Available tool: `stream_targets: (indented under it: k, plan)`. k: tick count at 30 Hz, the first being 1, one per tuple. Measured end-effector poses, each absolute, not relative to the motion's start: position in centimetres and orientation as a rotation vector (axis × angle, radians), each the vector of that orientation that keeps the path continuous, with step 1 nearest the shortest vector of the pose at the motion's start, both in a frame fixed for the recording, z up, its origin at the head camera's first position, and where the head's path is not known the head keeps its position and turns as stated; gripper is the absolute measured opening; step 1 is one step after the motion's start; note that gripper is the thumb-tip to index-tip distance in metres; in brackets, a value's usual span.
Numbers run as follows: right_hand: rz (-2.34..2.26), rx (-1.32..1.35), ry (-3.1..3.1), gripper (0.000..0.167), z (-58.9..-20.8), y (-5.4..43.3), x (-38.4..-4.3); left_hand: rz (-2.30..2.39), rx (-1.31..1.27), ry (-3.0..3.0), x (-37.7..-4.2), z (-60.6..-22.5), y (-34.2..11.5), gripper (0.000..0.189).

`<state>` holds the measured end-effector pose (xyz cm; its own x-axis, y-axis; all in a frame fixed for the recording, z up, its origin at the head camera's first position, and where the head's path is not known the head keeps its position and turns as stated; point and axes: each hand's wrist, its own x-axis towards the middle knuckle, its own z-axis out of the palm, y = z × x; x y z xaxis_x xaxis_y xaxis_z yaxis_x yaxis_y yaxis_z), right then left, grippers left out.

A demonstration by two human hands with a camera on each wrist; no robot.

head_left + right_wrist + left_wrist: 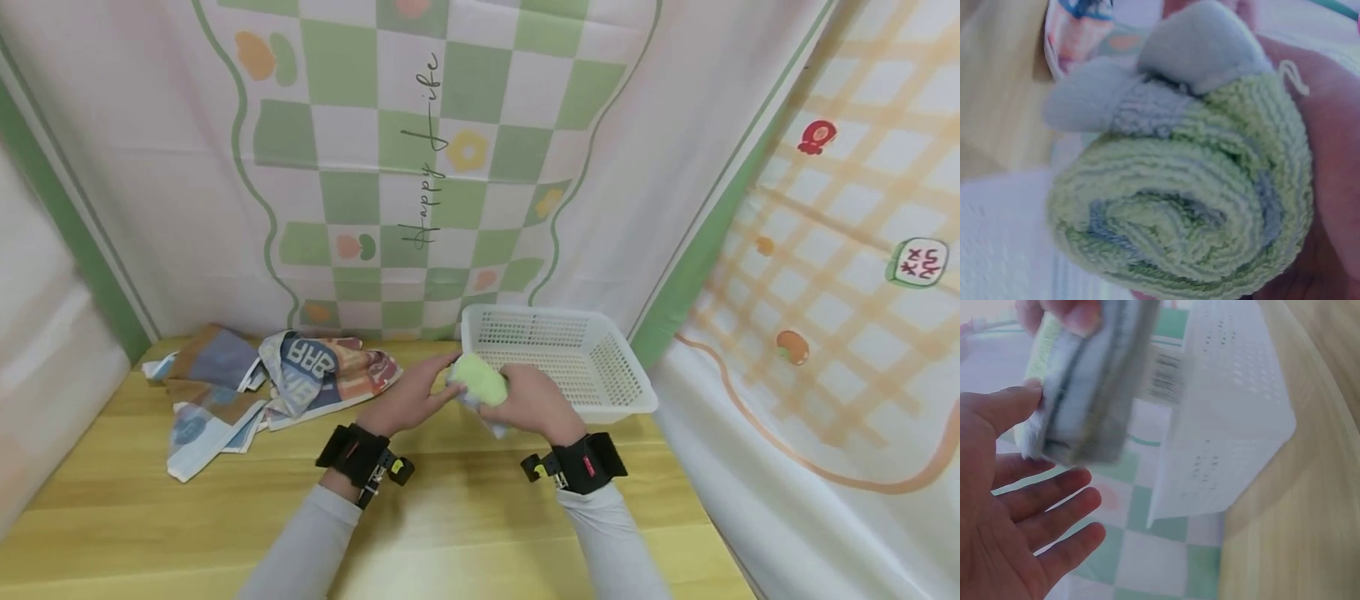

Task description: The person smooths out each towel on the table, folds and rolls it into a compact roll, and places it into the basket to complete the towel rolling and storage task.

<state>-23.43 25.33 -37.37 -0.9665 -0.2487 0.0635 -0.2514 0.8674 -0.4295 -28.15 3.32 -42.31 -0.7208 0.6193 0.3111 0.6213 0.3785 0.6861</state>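
A pale green and grey rolled-up towel is held above the table, beside the near left part of a white basket. My right hand grips it from the right. In the right wrist view the coiled end of the towel shows, with two smooth grey flaps on top. A barcode label sticks out from the roll in the left wrist view. My left hand is at the roll's other side, thumb touching it. The other left fingers are spread and fairly straight.
The white perforated basket stands against the back curtain. Crumpled printed cloths lie at the back left of the wooden table. Patterned curtains enclose the back and sides.
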Motion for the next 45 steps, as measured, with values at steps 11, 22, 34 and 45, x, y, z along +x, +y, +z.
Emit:
stream_targets:
  k: [11, 22, 34, 45]
  plan:
    - [0.723, 0.148, -3.172, 0.036, -36.7, 29.5, -27.1, -1.23, -1.225, -2.703, -31.4, -45.2, 7.1, 0.057]
    - [0.636, -0.062, -3.312, 0.045, -37.4, 31.3, -32.1, -1.158, -1.308, -2.683, -31.8, -45.9, 8.3, 0.019]
    - [0.629, -0.178, -3.407, 0.06, -41.1, 29.1, -38.4, -1.145, -1.265, -2.699, -31.4, -46.2, 8.4, 0.021]
    - [0.398, -0.093, -3.489, 0.047, -44.6, 27.8, -39.5, -1.181, -1.286, -2.662, -31.4, -46.2, 8.4, 0.017]
